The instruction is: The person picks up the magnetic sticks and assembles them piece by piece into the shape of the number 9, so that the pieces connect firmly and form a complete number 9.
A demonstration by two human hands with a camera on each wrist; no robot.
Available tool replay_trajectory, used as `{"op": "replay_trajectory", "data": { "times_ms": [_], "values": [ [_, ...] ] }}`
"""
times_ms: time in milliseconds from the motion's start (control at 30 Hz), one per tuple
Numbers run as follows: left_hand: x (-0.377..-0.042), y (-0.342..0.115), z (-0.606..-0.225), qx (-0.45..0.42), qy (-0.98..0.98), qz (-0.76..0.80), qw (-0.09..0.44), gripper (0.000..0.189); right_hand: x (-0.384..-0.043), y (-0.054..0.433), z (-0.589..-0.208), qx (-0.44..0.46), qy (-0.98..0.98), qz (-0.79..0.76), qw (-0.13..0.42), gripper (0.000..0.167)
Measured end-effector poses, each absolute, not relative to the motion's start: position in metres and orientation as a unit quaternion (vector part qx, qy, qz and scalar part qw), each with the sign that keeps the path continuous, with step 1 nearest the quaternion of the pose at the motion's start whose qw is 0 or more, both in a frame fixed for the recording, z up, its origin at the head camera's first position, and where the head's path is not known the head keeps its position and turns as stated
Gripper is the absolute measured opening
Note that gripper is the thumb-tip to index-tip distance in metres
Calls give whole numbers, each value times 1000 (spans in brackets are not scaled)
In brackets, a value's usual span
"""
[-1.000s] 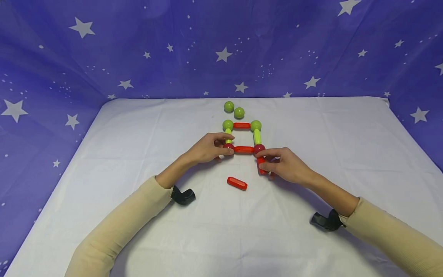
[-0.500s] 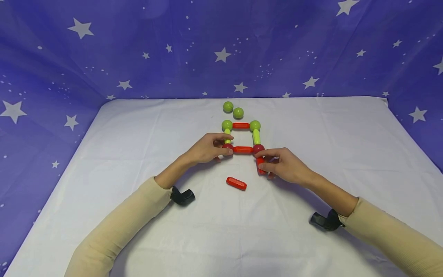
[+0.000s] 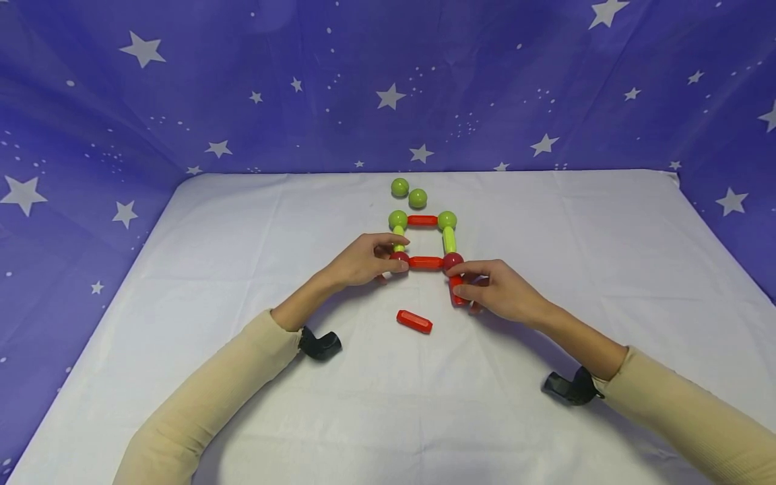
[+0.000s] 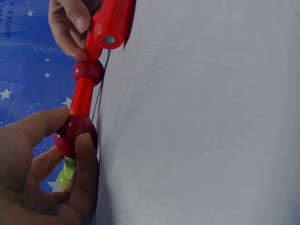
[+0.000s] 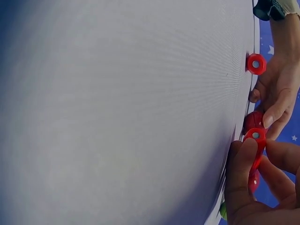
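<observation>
A square of magnetic rods and balls lies on the table. Two green balls [image 3: 446,220] with a red rod [image 3: 422,220] between them form its far side. Yellow-green rods [image 3: 448,240] run down its sides to two dark red balls [image 3: 453,261], which another red rod [image 3: 426,263] joins. My left hand [image 3: 362,261] holds the left red ball [image 4: 72,136] between thumb and fingers. With thumb and fingers, my right hand [image 3: 504,291] pinches a red rod [image 5: 256,136] whose far end meets the right red ball. Fingers partly cover that joint.
One loose red rod [image 3: 415,321] lies nearer to me, between the forearms. Behind the square sit two loose green balls [image 3: 417,198]. A white cloth [image 3: 339,417] covers the table, and a purple star-printed curtain [image 3: 339,101] rises behind it.
</observation>
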State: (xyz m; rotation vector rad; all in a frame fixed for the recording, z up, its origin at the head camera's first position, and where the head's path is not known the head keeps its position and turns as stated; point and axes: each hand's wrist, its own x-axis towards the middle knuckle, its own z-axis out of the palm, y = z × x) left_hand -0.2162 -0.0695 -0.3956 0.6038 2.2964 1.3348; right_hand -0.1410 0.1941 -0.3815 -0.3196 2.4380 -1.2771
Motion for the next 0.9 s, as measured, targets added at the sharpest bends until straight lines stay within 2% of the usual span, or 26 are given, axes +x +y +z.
{"op": "replay_trajectory", "data": {
  "times_ms": [167, 300, 567, 733, 900],
  "values": [
    [-215, -69, -395, 214, 823, 482, 209, 47, -142, 196, -379, -119, 877, -437, 159, 32],
    [-215, -68, -394, 211, 822, 485, 211, 47, -150, 196, -374, -116, 897, -415, 100, 28],
    [-217, -68, -395, 208, 818, 493, 212, 47, -192, 181, -362, -117, 901, -418, 1, 31],
    [-217, -68, -396, 208, 815, 497, 215, 47, -226, 167, -356, -132, 903, -409, -21, 33],
    [-216, -70, -395, 209, 814, 497, 216, 47, -257, 156, -353, -136, 910, -392, -4, 37]
  ]
}}
